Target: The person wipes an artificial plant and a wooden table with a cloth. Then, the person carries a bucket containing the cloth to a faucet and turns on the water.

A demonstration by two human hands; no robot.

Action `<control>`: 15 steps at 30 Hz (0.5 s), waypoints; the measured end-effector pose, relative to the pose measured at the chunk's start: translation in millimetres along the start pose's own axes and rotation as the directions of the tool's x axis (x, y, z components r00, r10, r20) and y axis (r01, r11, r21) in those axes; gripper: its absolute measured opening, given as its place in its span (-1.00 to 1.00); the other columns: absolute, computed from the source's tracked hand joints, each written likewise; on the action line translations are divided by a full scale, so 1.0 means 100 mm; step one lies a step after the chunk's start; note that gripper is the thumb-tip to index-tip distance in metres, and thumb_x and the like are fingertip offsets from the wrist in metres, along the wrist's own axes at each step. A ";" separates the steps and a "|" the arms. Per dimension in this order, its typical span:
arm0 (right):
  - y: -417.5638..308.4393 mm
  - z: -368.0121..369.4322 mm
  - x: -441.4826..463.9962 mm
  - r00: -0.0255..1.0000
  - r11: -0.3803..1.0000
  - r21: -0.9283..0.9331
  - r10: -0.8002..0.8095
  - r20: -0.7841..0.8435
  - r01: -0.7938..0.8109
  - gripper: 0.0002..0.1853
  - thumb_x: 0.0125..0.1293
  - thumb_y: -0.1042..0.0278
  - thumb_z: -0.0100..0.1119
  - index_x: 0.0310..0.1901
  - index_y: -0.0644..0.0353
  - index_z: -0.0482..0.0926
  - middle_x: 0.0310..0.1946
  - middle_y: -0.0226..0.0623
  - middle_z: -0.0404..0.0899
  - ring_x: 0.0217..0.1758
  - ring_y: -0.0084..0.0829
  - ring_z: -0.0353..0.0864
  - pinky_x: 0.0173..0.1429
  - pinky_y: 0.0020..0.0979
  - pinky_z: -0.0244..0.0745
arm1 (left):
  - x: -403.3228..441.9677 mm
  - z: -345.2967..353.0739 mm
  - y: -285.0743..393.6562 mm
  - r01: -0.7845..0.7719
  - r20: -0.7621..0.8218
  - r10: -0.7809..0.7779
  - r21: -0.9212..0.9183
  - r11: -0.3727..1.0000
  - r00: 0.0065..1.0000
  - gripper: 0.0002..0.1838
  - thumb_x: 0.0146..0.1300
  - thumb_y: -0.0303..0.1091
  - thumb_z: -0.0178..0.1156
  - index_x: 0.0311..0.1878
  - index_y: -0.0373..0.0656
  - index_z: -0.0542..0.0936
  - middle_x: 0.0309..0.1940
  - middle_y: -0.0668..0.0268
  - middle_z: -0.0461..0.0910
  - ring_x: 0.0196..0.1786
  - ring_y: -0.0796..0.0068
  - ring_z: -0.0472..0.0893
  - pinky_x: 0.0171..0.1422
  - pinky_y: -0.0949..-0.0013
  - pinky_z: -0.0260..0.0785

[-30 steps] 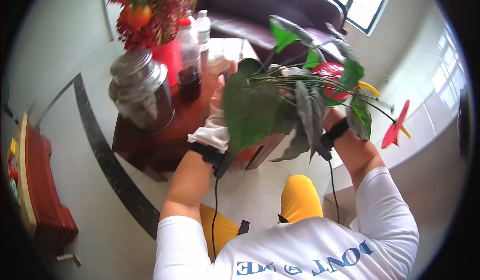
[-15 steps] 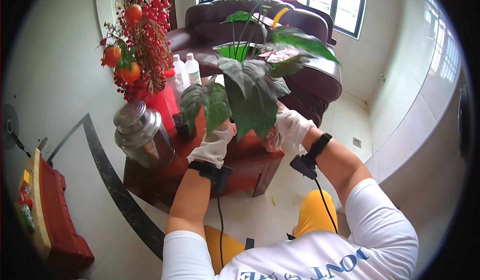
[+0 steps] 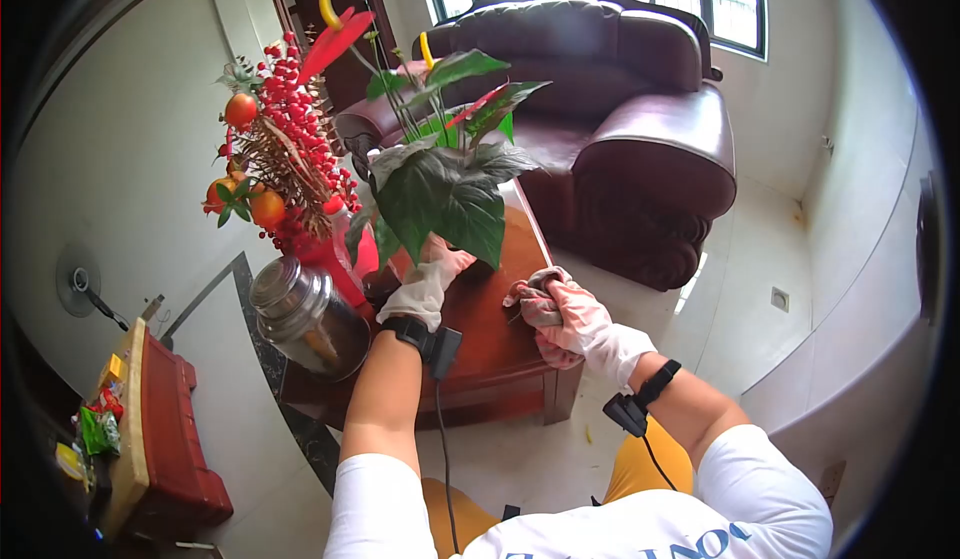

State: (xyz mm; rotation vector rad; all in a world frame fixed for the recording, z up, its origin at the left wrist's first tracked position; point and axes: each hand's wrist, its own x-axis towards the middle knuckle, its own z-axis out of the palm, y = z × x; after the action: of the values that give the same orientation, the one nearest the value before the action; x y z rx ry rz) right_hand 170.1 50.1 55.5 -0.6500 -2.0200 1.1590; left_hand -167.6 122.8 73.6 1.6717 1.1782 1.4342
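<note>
Grips a crumpled cloth (image 3: 538,307) in the right hand (image 3: 583,321) at the wooden table (image 3: 485,324), has the left hand (image 3: 428,281), with unclear grip, under the anthurium (image 3: 435,194) above this table, and may topple the lidded jar (image 3: 318,329) there by bumping.

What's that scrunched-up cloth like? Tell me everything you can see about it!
The cloth is greyish pink with darker patches; I can't tell whether those are a pattern or dirt. It looks soft, and it's bunched into crumpled folds instead of lying flat. The person's right hand, in a pale, thin glove, is holding it and hides part of it. It's at the edge of the brown table, towards the picture's right. Whether it's wet doesn't show.
</note>
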 end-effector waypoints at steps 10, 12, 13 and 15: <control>-0.57 -0.07 -0.06 0.679 0.106 0.815 0.620 0.394 -0.570 -0.53 0.52 -0.39 -0.23 -0.16 -0.17 0.41 -0.59 -0.22 0.36 -0.69 -0.34 0.24 -0.62 -0.33 0.06 | -0.06 -0.12 0.22 -0.253 0.013 0.626 0.921 0.295 0.779 -0.59 0.26 -0.43 0.25 0.20 -0.10 0.57 -0.11 0.26 0.67 -0.10 0.43 0.63 -0.07 0.19 0.54; -0.44 0.06 -0.02 0.710 0.211 0.828 0.646 0.280 -0.519 -0.51 0.51 -0.41 -0.25 -0.15 -0.18 0.45 -0.60 -0.24 0.38 -0.69 -0.34 0.24 -0.62 -0.34 0.05 | -0.19 -0.10 0.47 -0.108 -0.074 0.447 0.923 0.369 0.891 -0.60 0.25 -0.41 0.25 0.18 -0.10 0.58 -0.14 0.24 0.66 -0.12 0.40 0.62 -0.08 0.17 0.53; -0.40 0.10 -0.01 0.742 0.334 0.821 0.653 0.152 -0.462 -0.47 0.49 -0.44 -0.28 -0.13 -0.18 0.49 -0.60 -0.25 0.40 -0.70 -0.34 0.24 -0.62 -0.34 0.04 | -0.27 -0.03 0.72 0.045 -0.166 0.266 0.912 0.407 0.950 -0.61 0.24 -0.39 0.26 0.17 -0.10 0.58 -0.17 0.22 0.66 -0.14 0.37 0.62 -0.10 0.15 0.51; -0.19 0.00 -0.10 0.867 0.240 0.850 0.311 0.390 -0.469 -0.44 0.47 -0.44 -0.23 0.03 -0.15 0.52 -0.52 -0.30 0.50 -0.70 -0.31 0.35 -0.67 -0.28 0.14 | -0.36 0.13 0.93 0.334 -0.310 -0.123 0.860 0.386 0.943 -0.62 0.22 -0.35 0.28 0.13 -0.10 0.59 -0.22 0.18 0.65 -0.18 0.31 0.60 -0.12 0.11 0.48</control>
State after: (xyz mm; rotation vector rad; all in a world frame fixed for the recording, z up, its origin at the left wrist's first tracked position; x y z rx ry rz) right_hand 174.9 33.5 68.6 -0.4361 -0.8756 2.4402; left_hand -134.4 53.7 138.7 1.8774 2.5305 0.7415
